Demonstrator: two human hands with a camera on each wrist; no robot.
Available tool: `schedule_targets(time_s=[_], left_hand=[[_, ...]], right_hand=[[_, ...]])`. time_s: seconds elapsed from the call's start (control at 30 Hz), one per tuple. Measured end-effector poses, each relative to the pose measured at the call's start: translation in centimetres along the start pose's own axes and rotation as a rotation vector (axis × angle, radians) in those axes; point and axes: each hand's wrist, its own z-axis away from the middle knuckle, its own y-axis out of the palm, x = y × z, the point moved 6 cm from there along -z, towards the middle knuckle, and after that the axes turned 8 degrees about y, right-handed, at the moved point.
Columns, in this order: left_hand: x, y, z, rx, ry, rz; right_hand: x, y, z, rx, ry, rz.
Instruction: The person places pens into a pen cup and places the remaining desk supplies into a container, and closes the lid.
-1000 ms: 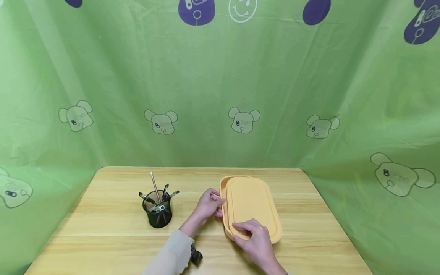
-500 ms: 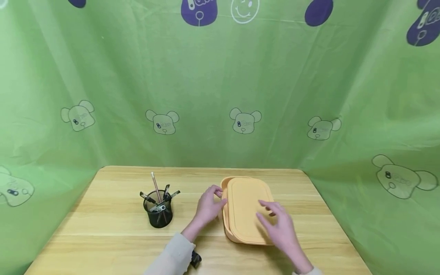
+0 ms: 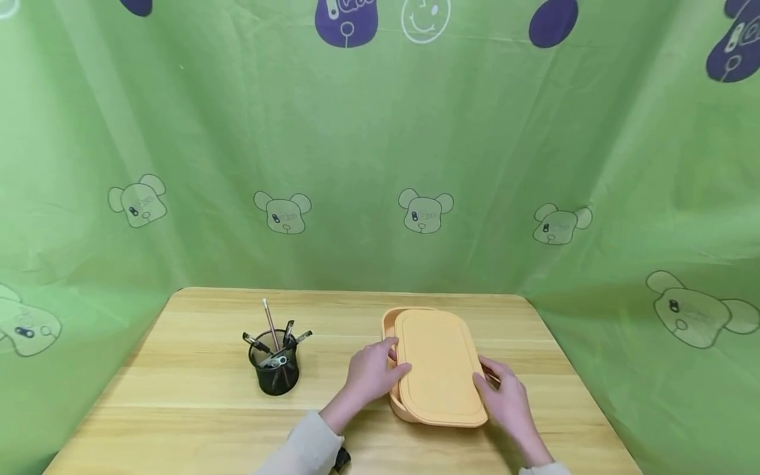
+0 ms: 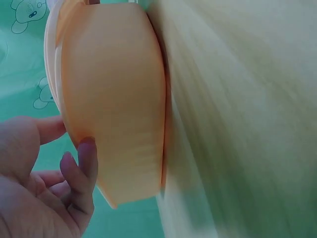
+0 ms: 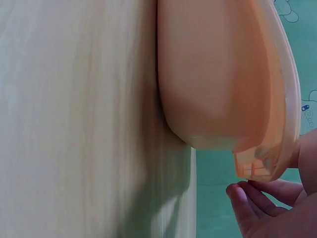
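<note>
An orange-yellow plastic box stands on the table, its lid lying over it, shifted right so that a strip of the box's left side shows. My left hand is at the left edge, its thumb reaching over onto the lid. In the left wrist view, fingertips of that hand touch the rim of the box wall. My right hand pinches the lid's right edge, thumb on top and fingers below. In the right wrist view the lid's edge overhangs the box wall. The inside of the box is mostly hidden.
A black mesh pen holder with pens and a pencil stands left on the wooden table. A small black object lies beside the left sleeve. A green printed curtain hangs around the table.
My right hand has left the lid's near left corner and moved right to grip its right edge. The left thumb has moved onto the lid. The lid has shifted slightly right.
</note>
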Motion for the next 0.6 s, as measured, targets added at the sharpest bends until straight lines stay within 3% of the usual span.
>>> schedule_targets(time_s=[0.2, 0.6], left_hand=[[0.1, 0.1, 0.0, -0.014, -0.008, 0.03], [-0.5, -0.7, 0.4, -0.09, 0.017, 0.014]], right_hand=[[0.3, -0.2, 0.3, -0.079, -0.058, 0.019], [1.4, -0.6, 0.2, -0.141, -0.111, 0.01]])
